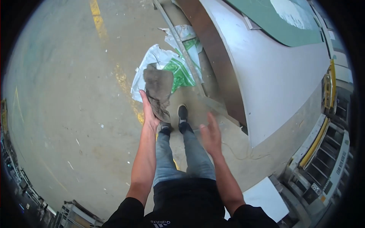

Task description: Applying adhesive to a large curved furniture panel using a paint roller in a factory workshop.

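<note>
A limp, dirty grey-brown cloth [157, 85] hangs from my left hand [149, 112] in front of my legs; whether it is a rag or a glove I cannot tell. The thumb or a finger shows along its left side, and the cloth hides the rest of the grip. To the right, my right hand [211, 133] is raised with nothing in it. Its fingers are apart and slightly smeared by motion. Beyond the cloth, a crumpled white and green plastic sack [146, 59] lies on the floor.
A metal bar [178, 41] runs past the sack beside a large white panel [266, 72] with a brown edge. On that panel lies a green sheet [266, 22]. Machinery with yellow edges [315, 142] stands at the right, near a white board [266, 199]. Worn yellow lines [98, 19] mark the concrete floor.
</note>
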A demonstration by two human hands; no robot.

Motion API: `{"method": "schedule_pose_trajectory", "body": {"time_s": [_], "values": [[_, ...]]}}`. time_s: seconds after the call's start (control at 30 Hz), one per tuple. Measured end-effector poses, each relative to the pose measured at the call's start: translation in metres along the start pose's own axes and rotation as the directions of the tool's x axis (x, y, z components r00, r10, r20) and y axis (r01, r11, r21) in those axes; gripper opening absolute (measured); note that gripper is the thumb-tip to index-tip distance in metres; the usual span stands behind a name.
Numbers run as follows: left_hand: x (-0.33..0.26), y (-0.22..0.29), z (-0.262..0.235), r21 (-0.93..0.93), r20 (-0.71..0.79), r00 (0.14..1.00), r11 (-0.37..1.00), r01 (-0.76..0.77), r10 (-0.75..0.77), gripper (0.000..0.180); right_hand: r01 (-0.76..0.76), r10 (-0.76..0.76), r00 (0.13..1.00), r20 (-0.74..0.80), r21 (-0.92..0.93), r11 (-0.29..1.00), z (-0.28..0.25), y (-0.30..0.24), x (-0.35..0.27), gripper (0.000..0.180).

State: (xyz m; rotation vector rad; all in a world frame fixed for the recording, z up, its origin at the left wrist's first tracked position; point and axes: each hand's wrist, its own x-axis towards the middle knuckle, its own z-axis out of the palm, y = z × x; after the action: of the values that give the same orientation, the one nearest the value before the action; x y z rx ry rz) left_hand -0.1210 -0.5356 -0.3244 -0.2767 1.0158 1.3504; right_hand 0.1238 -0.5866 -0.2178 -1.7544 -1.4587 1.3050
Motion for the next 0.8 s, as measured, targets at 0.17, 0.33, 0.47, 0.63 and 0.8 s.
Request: {"method": "schedule_pose_trajectory", "body": {"time_s": [0.17, 0.33, 0.47, 0.63, 0.8], "values": [[0.039, 0.032, -0.014, 0.451, 0.099, 0.995, 0.890, -0.072, 0.031, 0.075, -0.088, 0.076, 0.996, 0.043, 0.433, 0.897, -0.014, -0.041, -0.006, 0.050], [0.007, 0.064, 0.034, 0.728, 0.107, 0.979, 0.657, -0.195, 0.173, 0.095, -0.266, 0.153, 0.956, 0.252, 0.960, 0.084, -0.061, -0.061, -0.065, 0.065], [-0.075, 0.051, 0.055, 0.860, 0.258, 0.961, 0.429, -0.276, 0.100, 0.067, -0.180, 0.218, 0.961, 0.171, 0.983, 0.022, -0.103, -0.058, -0.092, 0.076], [-0.176, -0.046, 0.138, 0.854, 0.474, 0.817, 0.397, -0.337, -0.328, 0.067, -0.030, 0.190, 0.979, 0.067, 0.981, -0.193, -0.172, -0.039, -0.116, 0.082], [-0.264, -0.172, 0.260, 0.655, 0.755, 0.560, 0.413, -0.633, -0.341, 0.081, 0.124, 0.159, 0.984, -0.082, 0.952, -0.279, -0.285, -0.019, -0.135, 0.087]]}}
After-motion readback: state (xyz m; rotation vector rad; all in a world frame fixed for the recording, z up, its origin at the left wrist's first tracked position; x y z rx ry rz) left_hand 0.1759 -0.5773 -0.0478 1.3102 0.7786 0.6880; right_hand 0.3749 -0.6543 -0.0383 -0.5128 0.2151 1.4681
